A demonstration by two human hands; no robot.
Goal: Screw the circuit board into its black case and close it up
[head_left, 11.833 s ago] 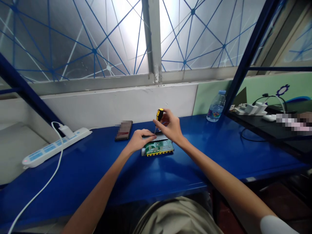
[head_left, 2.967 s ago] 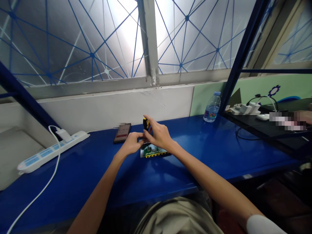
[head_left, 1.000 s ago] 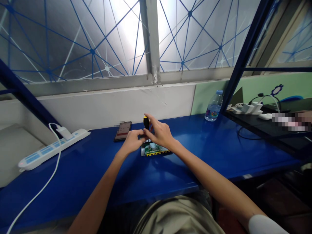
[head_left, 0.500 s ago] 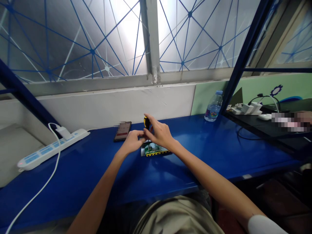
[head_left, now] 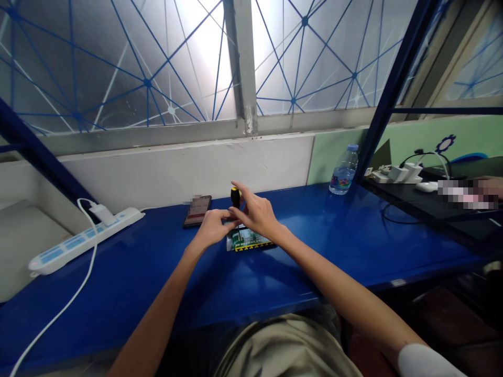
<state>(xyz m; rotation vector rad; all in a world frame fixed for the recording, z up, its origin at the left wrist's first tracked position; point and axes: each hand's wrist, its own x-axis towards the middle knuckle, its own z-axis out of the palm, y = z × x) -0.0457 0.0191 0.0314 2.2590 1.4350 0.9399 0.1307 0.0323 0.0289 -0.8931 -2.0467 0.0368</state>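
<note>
A screwdriver [head_left: 235,197] with a black and yellow handle stands nearly upright, its thin shaft pointing down at a green circuit board [head_left: 251,238]. My right hand [head_left: 257,212] has its fingers around the handle, index finger near the top. From the other side, my left hand [head_left: 214,226] is closed, thumb and fingertips pinched at the shaft below the handle; the exact contact is partly covered by my fingers. The board lies flat on the blue table [head_left: 306,235], with a yellow and black strip along its near edge. Both hands hide its far part.
A phone [head_left: 197,211] lies left of the board. Farther left is a white power strip [head_left: 88,241] with a plugged-in charger and cable. A water bottle [head_left: 343,171] stands at the back right. Another person's hand [head_left: 487,187] is at the far right, near a white mouse [head_left: 427,187].
The screwdriver handle has turned: a yellow patch that faced me has given way to black. My right fingers have shifted slightly on it. My left hand stays almost in place.
</note>
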